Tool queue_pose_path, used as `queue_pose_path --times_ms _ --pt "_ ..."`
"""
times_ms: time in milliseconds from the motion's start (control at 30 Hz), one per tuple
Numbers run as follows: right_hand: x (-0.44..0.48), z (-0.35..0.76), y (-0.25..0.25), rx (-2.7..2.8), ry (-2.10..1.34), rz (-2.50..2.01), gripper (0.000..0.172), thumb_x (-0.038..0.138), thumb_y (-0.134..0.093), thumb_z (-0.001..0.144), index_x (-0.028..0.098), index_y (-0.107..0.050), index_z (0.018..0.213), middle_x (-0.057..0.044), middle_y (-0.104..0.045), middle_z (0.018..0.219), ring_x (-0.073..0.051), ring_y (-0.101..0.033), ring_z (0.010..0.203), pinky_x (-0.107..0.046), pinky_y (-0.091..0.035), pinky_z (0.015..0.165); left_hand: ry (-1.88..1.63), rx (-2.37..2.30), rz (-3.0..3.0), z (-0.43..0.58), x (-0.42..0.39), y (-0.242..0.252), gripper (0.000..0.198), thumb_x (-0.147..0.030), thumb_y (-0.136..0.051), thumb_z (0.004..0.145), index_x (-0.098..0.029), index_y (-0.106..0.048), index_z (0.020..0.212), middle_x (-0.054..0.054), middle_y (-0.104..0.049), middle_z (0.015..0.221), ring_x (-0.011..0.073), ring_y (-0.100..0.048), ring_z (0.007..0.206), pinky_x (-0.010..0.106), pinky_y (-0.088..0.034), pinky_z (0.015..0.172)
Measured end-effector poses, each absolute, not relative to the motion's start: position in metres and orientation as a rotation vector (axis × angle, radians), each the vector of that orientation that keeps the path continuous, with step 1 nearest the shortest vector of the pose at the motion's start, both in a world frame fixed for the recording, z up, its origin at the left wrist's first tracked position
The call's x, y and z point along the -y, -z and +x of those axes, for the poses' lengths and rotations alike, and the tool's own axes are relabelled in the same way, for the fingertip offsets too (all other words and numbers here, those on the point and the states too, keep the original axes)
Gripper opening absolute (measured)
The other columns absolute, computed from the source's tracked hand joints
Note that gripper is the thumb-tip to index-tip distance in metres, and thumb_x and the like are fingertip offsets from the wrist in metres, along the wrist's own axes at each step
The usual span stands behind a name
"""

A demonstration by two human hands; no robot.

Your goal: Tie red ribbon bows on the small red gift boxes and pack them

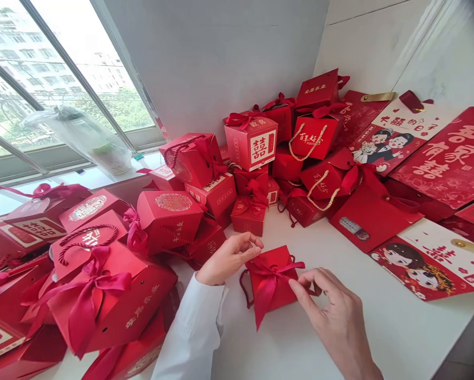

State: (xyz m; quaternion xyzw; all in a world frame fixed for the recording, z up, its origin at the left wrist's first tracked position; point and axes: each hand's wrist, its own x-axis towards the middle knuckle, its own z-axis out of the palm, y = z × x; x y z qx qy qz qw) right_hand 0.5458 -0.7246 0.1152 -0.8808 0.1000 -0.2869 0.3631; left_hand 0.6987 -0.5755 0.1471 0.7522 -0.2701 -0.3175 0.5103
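A small red gift box (280,302) sits on the white table in front of me, with a crimson ribbon (274,277) tied in a bow on its top. At the box's far left corner, my left hand (232,257) has its bent fingers and thumb drawn together by the ribbon's left end; the fingertips partly hide it. On the right side, my right hand (334,306) pinches the ribbon's right part between thumb and index finger. One ribbon tail hangs over the near edge. A dark red cord handle (245,290) loops out on the left.
Red gift boxes with bows (102,295) pile up on the left, and more boxes (252,140) are stacked at the back against the wall. Printed red and white paper bags (430,258) lie on the right. A clear plastic bag with a cup (110,153) stands on the windowsill.
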Motion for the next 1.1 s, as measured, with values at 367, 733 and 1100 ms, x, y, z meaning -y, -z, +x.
queue_pose_path --times_ms 367,733,1100 --pt "0.704 0.535 -0.111 -0.439 0.408 -1.862 0.023 0.041 -0.05 0.085 0.023 -0.051 0.099 0.008 -0.048 0.053 -0.01 -0.044 0.039 -0.02 -0.039 0.043 0.815 0.659 1.8 0.7 0.577 -0.143 0.039 -0.051 -0.055 0.081 -0.014 -0.056 0.092 -0.005 -0.039 0.063 0.0089 -0.032 0.057 0.022 -0.025 0.053" --pt "0.706 0.537 -0.104 -0.431 0.483 -1.98 0.018 0.033 -0.047 0.083 0.023 -0.05 0.098 0.008 -0.033 0.055 -0.011 -0.032 0.046 -0.019 -0.033 0.044 0.805 0.65 1.783 0.701 0.58 -0.135 0.034 -0.047 -0.057 0.08 -0.014 -0.056 0.09 -0.004 -0.042 0.062 0.0087 -0.034 0.057 0.022 -0.027 0.054" --pt "0.703 0.526 -0.114 -0.485 0.413 -1.84 0.027 0.048 -0.05 0.085 0.024 -0.052 0.097 0.006 -0.047 0.051 -0.012 -0.045 0.045 -0.02 -0.034 0.042 0.684 0.703 1.904 0.698 0.576 -0.149 0.029 -0.042 -0.054 0.083 -0.014 -0.058 0.087 -0.002 -0.048 0.07 0.0085 -0.037 0.06 0.02 -0.03 0.055"
